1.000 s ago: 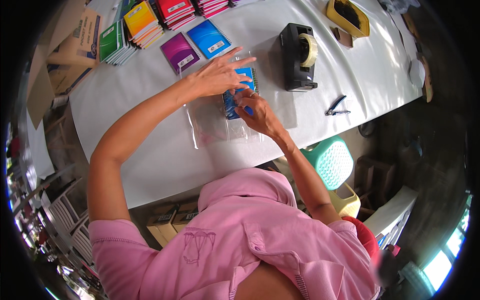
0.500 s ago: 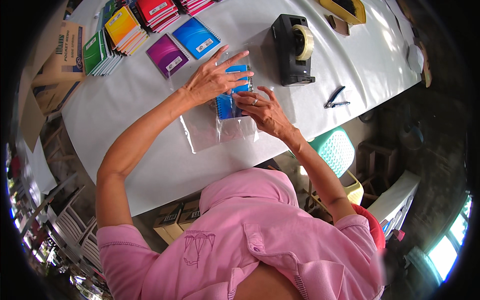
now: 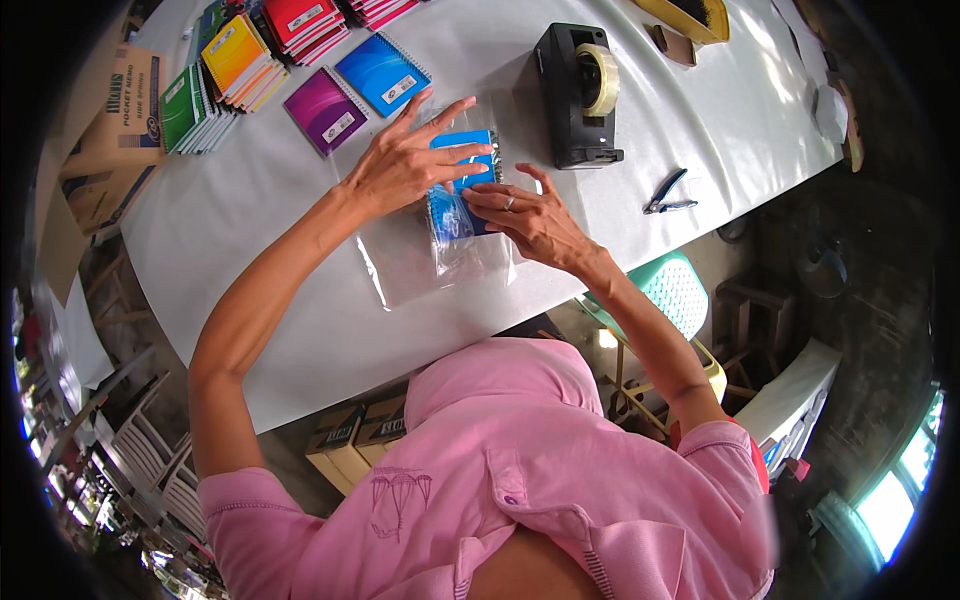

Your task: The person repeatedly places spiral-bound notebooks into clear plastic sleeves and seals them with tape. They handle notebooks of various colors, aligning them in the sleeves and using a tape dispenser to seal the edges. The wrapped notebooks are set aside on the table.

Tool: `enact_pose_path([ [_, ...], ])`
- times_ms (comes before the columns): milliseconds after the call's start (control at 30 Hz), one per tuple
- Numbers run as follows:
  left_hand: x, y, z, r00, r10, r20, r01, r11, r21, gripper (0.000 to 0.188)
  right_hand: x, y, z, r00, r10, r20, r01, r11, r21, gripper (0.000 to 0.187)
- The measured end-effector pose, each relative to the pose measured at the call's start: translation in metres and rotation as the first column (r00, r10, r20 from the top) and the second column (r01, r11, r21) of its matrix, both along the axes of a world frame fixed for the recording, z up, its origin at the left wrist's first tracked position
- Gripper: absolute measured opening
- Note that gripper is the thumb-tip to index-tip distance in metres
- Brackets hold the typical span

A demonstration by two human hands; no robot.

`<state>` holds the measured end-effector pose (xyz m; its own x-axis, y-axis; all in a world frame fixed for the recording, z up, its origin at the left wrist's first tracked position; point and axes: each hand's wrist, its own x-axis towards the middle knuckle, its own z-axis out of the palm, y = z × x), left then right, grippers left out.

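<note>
On the table, a small blue spiral notebook (image 3: 462, 139) lies on clear plastic wrap (image 3: 400, 275). Wire coils show along both its left and right sides, so there may be a stack; the hands cover its middle. My left hand (image 3: 400, 165) is open, fingers spread, its fingertips resting over the notebook's upper half. Close by, my right hand (image 3: 535, 220) has its thumb and fingers drawn together on the plastic over the notebook's lower right part, with the little finger lifted. The wrap extends toward my body, creased and shiny.
Beyond my left hand lie a purple notebook (image 3: 325, 110) and another blue notebook (image 3: 384, 73). Yellow (image 3: 232, 50), green (image 3: 182, 105) and red (image 3: 297, 18) notebook stacks stand farther left. A black tape dispenser (image 3: 575, 95) and blue-handled nippers (image 3: 668, 195) sit to the right.
Both hands keep nearly the same place on the notebook. The plastic over its lower part has shifted and bunched slightly. The whole view has moved a little.
</note>
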<state>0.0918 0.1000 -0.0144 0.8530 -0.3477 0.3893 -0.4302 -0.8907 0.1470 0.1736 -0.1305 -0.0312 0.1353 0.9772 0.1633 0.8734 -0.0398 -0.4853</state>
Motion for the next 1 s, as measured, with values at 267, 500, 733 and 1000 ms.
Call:
enact_pose_path([
  [267,0.009,-0.02,-0.014,0.998,-0.031,-0.057,0.03,0.999,-0.015,0.03,0.004,-0.013,0.003,0.999,0.029,-0.02,-0.031,0.994,-0.103,0.033],
  [500,0.031,-0.023,-0.016,0.976,0.077,-0.205,-0.09,0.995,-0.052,0.051,0.005,-0.016,0.001,0.997,-0.019,-0.073,0.012,0.996,-0.093,0.033],
  [733,0.051,-0.032,-0.02,0.875,0.24,-0.421,-0.261,0.965,0.007,0.105,-0.01,-0.007,0.001,0.979,-0.143,-0.147,0.142,0.99,-0.017,0.024],
  [1000,0.08,-0.056,-0.014,0.758,0.266,-0.596,-0.245,0.962,0.118,0.116,-0.052,-0.074,-0.004,0.847,0.112,-0.52,-0.284,0.921,-0.265,0.016],
])
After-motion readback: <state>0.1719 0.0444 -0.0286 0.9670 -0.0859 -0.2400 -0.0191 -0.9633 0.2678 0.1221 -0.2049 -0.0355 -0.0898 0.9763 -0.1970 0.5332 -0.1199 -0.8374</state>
